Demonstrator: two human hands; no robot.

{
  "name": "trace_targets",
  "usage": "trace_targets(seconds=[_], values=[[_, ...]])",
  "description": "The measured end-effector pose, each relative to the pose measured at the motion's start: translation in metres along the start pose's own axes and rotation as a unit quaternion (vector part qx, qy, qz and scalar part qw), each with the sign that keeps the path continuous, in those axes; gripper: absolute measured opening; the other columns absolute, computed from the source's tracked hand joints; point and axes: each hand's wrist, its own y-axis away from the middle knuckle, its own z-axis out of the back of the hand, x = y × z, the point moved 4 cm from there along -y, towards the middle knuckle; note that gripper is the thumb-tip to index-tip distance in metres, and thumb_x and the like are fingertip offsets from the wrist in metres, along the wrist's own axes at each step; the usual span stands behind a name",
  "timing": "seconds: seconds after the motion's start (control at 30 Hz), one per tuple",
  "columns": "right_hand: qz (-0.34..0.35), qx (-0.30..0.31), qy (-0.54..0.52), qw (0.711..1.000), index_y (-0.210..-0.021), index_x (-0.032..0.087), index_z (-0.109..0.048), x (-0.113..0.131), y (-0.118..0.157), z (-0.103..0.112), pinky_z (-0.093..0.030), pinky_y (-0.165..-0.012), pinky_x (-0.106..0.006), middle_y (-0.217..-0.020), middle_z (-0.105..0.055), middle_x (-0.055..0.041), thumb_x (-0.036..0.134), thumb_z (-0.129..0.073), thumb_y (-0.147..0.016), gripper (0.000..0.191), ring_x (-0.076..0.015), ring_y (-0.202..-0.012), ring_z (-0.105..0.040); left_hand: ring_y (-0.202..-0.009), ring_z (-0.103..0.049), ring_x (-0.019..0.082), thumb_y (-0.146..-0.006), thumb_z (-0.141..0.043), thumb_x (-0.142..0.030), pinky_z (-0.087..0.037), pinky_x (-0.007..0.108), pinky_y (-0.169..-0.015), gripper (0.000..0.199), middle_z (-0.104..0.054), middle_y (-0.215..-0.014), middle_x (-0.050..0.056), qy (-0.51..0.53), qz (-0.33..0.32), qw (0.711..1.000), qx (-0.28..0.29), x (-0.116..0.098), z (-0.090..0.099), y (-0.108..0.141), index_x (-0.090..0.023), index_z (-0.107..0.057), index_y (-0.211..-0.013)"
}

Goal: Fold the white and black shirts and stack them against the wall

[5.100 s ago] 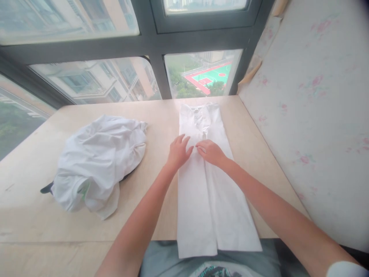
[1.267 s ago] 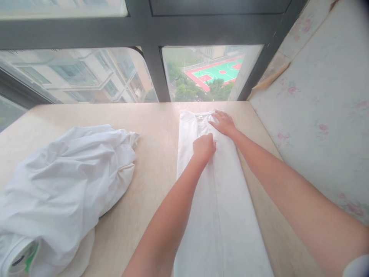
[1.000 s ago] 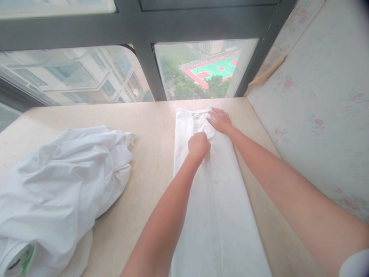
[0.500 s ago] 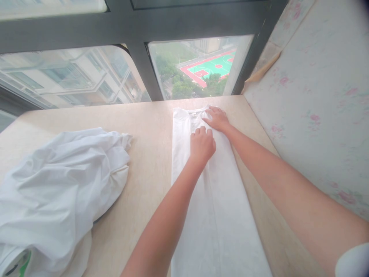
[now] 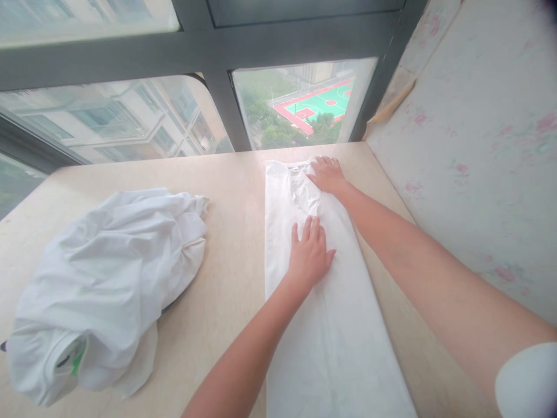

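Note:
A white garment [image 5: 331, 325], folded into a long strip, lies flat on the pale surface with its neckline and small label toward the window. My left hand [image 5: 310, 249] rests on it below the neckline, fingers apart and palm down. At the right side of the collar, my right hand [image 5: 327, 173] lies on the fabric with its fingers spread. Neither hand grips anything. The cloth between the hands shows small wrinkles around the neck opening.
A crumpled white cloth pile [image 5: 100, 278] with a green-marked opening sits on the left of the pale surface [image 5: 235, 232]. Dark window frames [image 5: 217, 52] stand along the back, and a flowered wall [image 5: 470, 128] rises at the right.
My left hand has moved down the garment toward me, and its curled fingers have opened out. The neck opening shows more. The view has shifted slightly, while my right hand stays at the collar.

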Motion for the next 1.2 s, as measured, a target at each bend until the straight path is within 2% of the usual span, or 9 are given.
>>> trace_targets(seconds=[0.13, 0.33, 0.47, 0.57, 0.67, 0.8, 0.97, 1.1, 1.2], values=[[-0.024, -0.074, -0.058, 0.995, -0.145, 0.014, -0.045, 0.020, 0.064, 0.033, -0.028, -0.116, -0.053, -0.152, -0.040, -0.0162, 0.034, -0.042, -0.094, 0.055, -0.0329, -0.140, -0.035, -0.150, -0.025, 0.031, -0.098, -0.044, -0.036, -0.028, 0.055, -0.119, 0.049, -0.033, -0.159, 0.013, 0.021, -0.025, 0.999, 0.005, -0.004, 0.019, 0.089, -0.015, -0.049, -0.141], [0.019, -0.066, -0.134, 0.989, -0.150, 0.032, -0.040, 0.059, 0.283, 0.065, -0.039, -0.113, -0.057, -0.147, -0.048, -0.0093, 0.033, -0.049, -0.092, 0.059, -0.0301, -0.137, -0.044, -0.125, -0.057, 0.024, -0.093, -0.049, -0.014, -0.047, 0.045, -0.109, 0.029, -0.065, -0.132, 0.008, 0.084, -0.033, 0.991, -0.095, -0.015, 0.035, 0.234, -0.022, -0.065, -0.115], [0.061, -0.032, -0.154, 0.986, -0.153, 0.041, -0.032, 0.099, 0.417, 0.081, -0.045, -0.110, -0.059, -0.150, -0.047, -0.0044, 0.028, -0.058, -0.088, 0.071, -0.0302, -0.139, -0.044, -0.112, -0.064, 0.023, -0.092, -0.060, -0.027, -0.051, 0.044, -0.105, 0.019, -0.071, -0.120, 0.006, 0.130, -0.043, 0.984, -0.114, -0.028, 0.031, 0.288, -0.026, -0.068, -0.109], [0.115, 0.055, -0.149, 0.981, -0.151, 0.034, -0.038, 0.126, 0.479, 0.087, -0.045, -0.109, -0.063, -0.155, -0.041, -0.0059, 0.038, -0.065, -0.083, 0.074, -0.0345, -0.142, -0.039, -0.119, -0.061, 0.026, -0.087, -0.066, -0.046, -0.047, 0.049, -0.109, 0.036, -0.067, -0.129, 0.007, 0.118, -0.075, 0.986, -0.090, -0.033, 0.021, 0.304, -0.027, -0.067, -0.118], [0.147, 0.090, -0.131, 0.976, -0.151, 0.032, -0.041, 0.136, 0.510, 0.088, -0.046, -0.109, -0.062, -0.156, -0.038, -0.0053, 0.031, -0.064, -0.082, 0.072, -0.0349, -0.142, -0.039, -0.126, -0.057, 0.026, -0.088, -0.066, -0.034, -0.042, 0.049, -0.114, 0.041, -0.063, -0.136, 0.005, 0.067, -0.108, 0.989, -0.077, -0.033, 0.010, 0.310, -0.030, -0.063, -0.129], [0.156, 0.015, -0.131, 0.979, -0.146, 0.037, -0.047, 0.126, 0.515, 0.086, -0.053, -0.106, -0.052, -0.146, -0.052, -0.0003, 0.006, -0.048, -0.083, 0.070, -0.0256, -0.135, -0.050, -0.128, -0.057, 0.021, -0.090, -0.054, -0.012, -0.042, 0.042, -0.115, 0.045, -0.065, -0.134, 0.003, 0.044, -0.134, 0.982, -0.122, -0.029, 0.012, 0.310, -0.029, -0.061, -0.131], [0.196, -0.046, -0.164, 0.966, -0.128, 0.028, -0.064, 0.110, 0.505, 0.093, -0.058, -0.099, -0.041, -0.127, -0.068, -0.0035, 0.004, -0.049, -0.087, 0.050, -0.0205, -0.124, -0.060, -0.117, -0.063, 0.020, -0.092, -0.046, -0.007, -0.052, 0.037, -0.103, 0.037, -0.072, -0.117, 0.008, 0.126, -0.158, 0.966, -0.162, -0.021, 0.023, 0.313, -0.022, -0.066, -0.119], [0.217, -0.059, -0.149, 0.963, -0.123, 0.017, -0.066, 0.108, 0.505, 0.097, -0.055, -0.102, -0.036, -0.122, -0.069, -0.0092, 0.004, -0.046, -0.092, 0.040, -0.0188, -0.122, -0.061, -0.100, -0.069, 0.017, -0.088, -0.048, -0.004, -0.058, 0.029, -0.089, 0.033, -0.073, -0.104, 0.008, 0.187, -0.096, 0.959, -0.191, -0.012, 0.020, 0.319, -0.019, -0.067, -0.110], [0.219, -0.065, -0.158, 0.961, -0.119, 0.017, -0.068, 0.110, 0.506, 0.098, -0.055, -0.102, -0.036, -0.118, -0.071, -0.0084, 0.004, -0.046, -0.093, 0.038, -0.0180, -0.118, -0.063, -0.094, -0.071, 0.016, -0.084, -0.050, -0.003, -0.060, 0.026, -0.082, 0.033, -0.073, -0.101, 0.006, 0.220, -0.030, 0.958, -0.180, -0.007, 0.018, 0.321, -0.021, -0.067, -0.106]])
